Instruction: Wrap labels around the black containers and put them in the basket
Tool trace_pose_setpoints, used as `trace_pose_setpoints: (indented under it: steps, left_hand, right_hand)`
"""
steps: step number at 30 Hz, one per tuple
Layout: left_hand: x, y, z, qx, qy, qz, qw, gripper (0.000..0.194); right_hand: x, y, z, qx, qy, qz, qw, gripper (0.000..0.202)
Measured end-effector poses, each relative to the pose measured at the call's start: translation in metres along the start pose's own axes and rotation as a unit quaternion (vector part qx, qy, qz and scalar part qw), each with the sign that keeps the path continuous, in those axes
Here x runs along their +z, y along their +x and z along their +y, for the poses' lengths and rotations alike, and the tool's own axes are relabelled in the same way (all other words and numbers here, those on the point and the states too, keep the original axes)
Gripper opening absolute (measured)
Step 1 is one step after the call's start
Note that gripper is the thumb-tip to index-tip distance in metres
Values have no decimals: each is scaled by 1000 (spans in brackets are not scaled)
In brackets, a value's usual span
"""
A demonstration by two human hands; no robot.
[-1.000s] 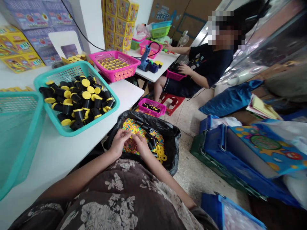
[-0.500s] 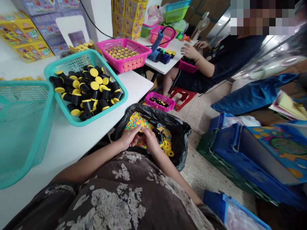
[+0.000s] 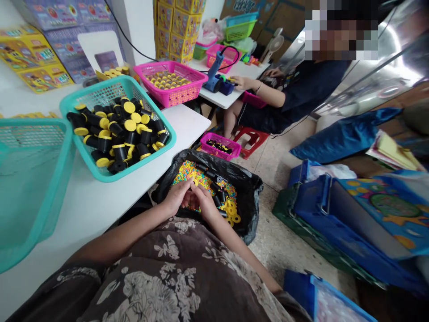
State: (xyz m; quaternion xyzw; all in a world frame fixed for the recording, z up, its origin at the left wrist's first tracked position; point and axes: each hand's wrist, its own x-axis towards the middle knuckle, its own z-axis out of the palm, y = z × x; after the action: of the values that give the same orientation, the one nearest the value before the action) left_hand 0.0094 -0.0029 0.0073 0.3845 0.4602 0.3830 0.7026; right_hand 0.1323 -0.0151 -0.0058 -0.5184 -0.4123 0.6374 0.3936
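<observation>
Head camera, looking down past a dark, flower-printed top: the wearer's left hand (image 3: 177, 197) and right hand (image 3: 205, 201) meet above a bin lined with black plastic (image 3: 250, 217). Both sets of fingers are curled in, thumbs close together, around a small yellow piece (image 3: 194, 181); the fingers hide most of it, so its shape cannot be told. In the bin below are many-coloured beads (image 3: 188, 169), with black cylinders (image 3: 219, 194) on them and, near the right hand, a cluster of yellow rings (image 3: 230, 209).

To the left, a white table (image 3: 187, 123) holds a teal basket (image 3: 171, 142) heaped with yellow-capped black cylinders (image 3: 104, 143). A second teal basket (image 3: 65, 134) stands beside it, cut off by the picture's edge. Behind, a pink basket (image 3: 179, 96) contains rows of yellow-topped pieces (image 3: 167, 81). Farther off, a co-worker in a dark shirt (image 3: 303, 89) sits on a red stool (image 3: 253, 136), one hand (image 3: 244, 82) reaching over another table (image 3: 217, 99).
</observation>
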Motion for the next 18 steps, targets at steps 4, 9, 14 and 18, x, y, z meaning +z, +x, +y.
trace_pose_setpoints:
  steps: [4,9,14,18]
  left_hand:
    - [-4,2,0,-68,-25,-25,997,59]
    - [-8,-1,2,-23,29,-47,998,56]
    - [-7,-3,7,9,66,-58,996,46]
    - [-8,-1,4,-16,39,-77,996,47]
  right_hand:
    - [0,-2,-4,-24,-11,31,999,46]
    - [-1,-7,-11,-53,40,-11,998,40]
    - [-5,-10,-11,-37,53,-23,998,39]
    - [0,-8,-9,0,68,-4,998,38]
